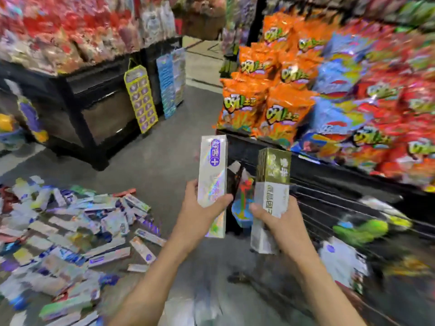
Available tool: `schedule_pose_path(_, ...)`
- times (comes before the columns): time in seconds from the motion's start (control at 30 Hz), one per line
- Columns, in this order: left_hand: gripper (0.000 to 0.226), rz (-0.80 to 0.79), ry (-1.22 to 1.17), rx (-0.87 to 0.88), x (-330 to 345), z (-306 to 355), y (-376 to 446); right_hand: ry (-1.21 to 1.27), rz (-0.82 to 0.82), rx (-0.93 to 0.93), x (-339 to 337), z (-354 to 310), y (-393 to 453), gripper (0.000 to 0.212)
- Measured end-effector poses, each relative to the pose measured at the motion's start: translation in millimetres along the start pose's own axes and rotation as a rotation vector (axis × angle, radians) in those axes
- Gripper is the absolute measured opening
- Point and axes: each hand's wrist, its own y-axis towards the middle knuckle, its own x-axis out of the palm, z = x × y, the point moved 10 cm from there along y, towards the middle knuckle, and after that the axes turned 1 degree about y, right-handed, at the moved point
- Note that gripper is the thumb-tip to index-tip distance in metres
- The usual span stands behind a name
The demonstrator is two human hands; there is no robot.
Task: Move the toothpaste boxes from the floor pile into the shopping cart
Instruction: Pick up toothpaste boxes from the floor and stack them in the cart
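Note:
My left hand grips a tall silver holographic toothpaste box with a purple label, held upright. In my right hand is a gold-and-white toothpaste box, also upright. Both boxes hover side by side at the left edge of the black wire shopping cart, which fills the lower right and holds blurred boxes, some green. A wide pile of toothpaste boxes covers the grey floor at the lower left.
A shelf of orange and red snack bags rises behind the cart at right. A black display stand with hanging card strips stands at the back left. Grey floor runs between them.

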Motion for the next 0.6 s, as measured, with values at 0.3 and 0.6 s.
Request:
schedule_pose_path(0.3,0.050,-0.460,0.092,-0.085,203.4,-40.4,-52.8,0.122,0.493,0.279,-217.8,112.5,-123.6,0.082)
schedule_pose_path(0.6,0.047,-0.599,0.285,-0.149,392.6,-106.4,-67.5,0.222,0.759,0.396,-379.6,207.5,-149.6,0.056)
